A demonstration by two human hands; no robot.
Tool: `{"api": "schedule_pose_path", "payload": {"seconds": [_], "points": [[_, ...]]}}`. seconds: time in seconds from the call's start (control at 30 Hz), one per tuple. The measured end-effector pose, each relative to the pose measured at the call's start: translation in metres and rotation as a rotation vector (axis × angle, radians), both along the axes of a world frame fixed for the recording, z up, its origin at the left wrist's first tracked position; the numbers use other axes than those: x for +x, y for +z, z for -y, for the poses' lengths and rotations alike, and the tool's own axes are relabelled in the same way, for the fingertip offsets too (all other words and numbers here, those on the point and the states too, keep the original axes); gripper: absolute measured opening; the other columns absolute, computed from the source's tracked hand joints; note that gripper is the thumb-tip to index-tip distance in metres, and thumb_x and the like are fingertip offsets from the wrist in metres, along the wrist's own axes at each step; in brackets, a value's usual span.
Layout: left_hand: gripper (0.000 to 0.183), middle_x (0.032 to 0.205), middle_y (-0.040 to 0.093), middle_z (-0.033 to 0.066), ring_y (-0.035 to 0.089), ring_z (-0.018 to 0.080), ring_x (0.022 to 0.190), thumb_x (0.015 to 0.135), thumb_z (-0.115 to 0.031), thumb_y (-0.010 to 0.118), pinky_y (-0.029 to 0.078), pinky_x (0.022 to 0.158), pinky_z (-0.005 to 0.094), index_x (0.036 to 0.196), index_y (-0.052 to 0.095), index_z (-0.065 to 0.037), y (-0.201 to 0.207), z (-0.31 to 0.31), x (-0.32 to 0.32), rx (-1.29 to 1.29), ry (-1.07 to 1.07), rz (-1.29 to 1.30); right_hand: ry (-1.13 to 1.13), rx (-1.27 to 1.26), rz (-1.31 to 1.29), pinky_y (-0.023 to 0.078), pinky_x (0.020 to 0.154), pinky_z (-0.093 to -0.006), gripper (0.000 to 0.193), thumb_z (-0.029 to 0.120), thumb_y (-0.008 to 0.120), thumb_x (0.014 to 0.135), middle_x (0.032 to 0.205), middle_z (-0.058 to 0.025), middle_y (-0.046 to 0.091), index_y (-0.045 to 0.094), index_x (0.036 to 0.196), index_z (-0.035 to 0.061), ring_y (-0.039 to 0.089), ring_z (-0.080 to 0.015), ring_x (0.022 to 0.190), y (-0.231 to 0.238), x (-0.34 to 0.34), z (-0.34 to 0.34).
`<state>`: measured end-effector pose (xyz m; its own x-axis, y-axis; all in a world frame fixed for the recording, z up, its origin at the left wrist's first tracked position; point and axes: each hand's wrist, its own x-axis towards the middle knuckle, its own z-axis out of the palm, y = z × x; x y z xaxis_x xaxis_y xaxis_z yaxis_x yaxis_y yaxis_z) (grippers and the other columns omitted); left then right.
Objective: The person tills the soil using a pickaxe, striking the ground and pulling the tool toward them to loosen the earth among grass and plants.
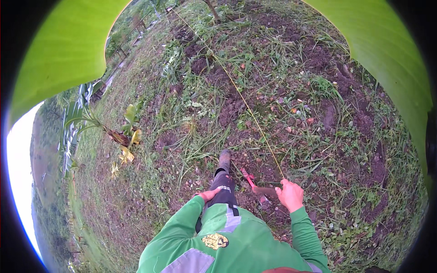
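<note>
Sloping ground (200, 132) fills most of the view, dark soil strewn with cut grass, low weeds and stones, with a hillside and bright sky at the far left. Broad green leaves (63, 59) hang close across both upper corners, and a plant (119, 137) with yellowed leaves leans on the left. The person bends forward in a green shirt (241, 243), both arms bent at the elbow and the hands well apart. The left hand (210, 194) rests on the dark trouser leg (224, 189), its finger spread impossible to tell; the right hand (291, 196) is out to the side, fingers curled closed on the near end of a yellow line (248, 109), which stretches taut away up the slope. A brown flat piece (266, 190) meets those fingers, its grip unclear, and a small red object (248, 176) lies just beyond it.
</note>
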<state>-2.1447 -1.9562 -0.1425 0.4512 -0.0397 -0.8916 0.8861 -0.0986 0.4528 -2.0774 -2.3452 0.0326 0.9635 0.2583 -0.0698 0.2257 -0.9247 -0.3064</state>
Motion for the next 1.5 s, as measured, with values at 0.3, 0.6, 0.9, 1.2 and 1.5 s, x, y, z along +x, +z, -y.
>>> {"api": "schedule_pose_path", "payload": {"seconds": [0.3, 0.6, 0.9, 1.2, 1.5], "points": [[0.119, 0.16, 0.028, 0.0173, 0.032, 0.0385, 0.144, 0.073, -0.086, 0.057, 0.028, 0.113, 0.0608, 0.156, 0.024, -0.008, -0.014, -0.005, 0.034, 0.217, -0.381, -0.073, -0.137, -0.085, -0.187, 0.052, 0.08, -0.0501, 0.043, 0.035, 0.074, 0.083, 0.096, -0.0224, 0.071, 0.066, 0.109, 0.002, 0.068, -0.0419, 0.091, 0.002, -0.054, 0.043], [0.11, 0.139, 0.052, 0.0273, 0.063, 0.0409, 0.114, 0.071, -0.082, 0.064, 0.054, 0.09, 0.0447, 0.146, 0.044, -0.004, -0.012, -0.045, 0.061, 0.62, -0.97, -0.082, -0.127, -0.098, -0.487, 0.053, 0.08, -0.0452, 0.046, 0.031, 0.073, 0.081, 0.094, -0.021, 0.072, 0.067, 0.115, 0.0011, 0.07, -0.0354, 0.086, -0.025, -0.079, 0.098], [0.058, 0.102, 0.07, 0.022, 0.068, 0.0358, 0.095, 0.075, -0.048, 0.071, 0.053, 0.087, 0.0452, 0.108, 0.068, -0.001, -0.037, 0.147, 0.101, 0.331, -0.577, 0.607, -0.299, -0.064, -0.833, 0.05, 0.087, -0.0533, 0.043, 0.022, 0.067, 0.081, 0.1, -0.0296, 0.067, 0.058, 0.116, -0.0005, 0.063, -0.0477, 0.098, -0.04, -0.103, 0.094], [0.071, 0.099, 0.068, 0.0173, 0.068, 0.0331, 0.082, 0.086, -0.066, 0.062, 0.055, 0.076, 0.0518, 0.113, 0.066, 0.0, -0.204, 0.282, -0.008, -0.12, -0.099, -0.74, -0.441, -0.151, -1.04, 0.052, 0.077, -0.0561, 0.075, 0.023, 0.071, 0.077, 0.096, -0.0288, 0.068, 0.039, 0.142, 0.0043, 0.065, -0.049, 0.088, -0.04, -0.156, 0.039], [0.021, 0.067, 0.058, 0.0101, 0.061, 0.0278, 0.058, 0.086, -0.023, 0.068, 0.054, 0.055, 0.0468, 0.085, 0.058, -0.005, -0.262, 0.323, -0.032, -0.378, 0.448, -0.535, -0.538, -0.12, -0.818, 0.055, 0.067, -0.0527, 0.073, 0.018, 0.07, 0.077, 0.09, -0.0221, 0.067, 0.039, 0.143, 0.0097, 0.068, -0.0403, 0.075, -0.094, -0.306, 0.053]]}}
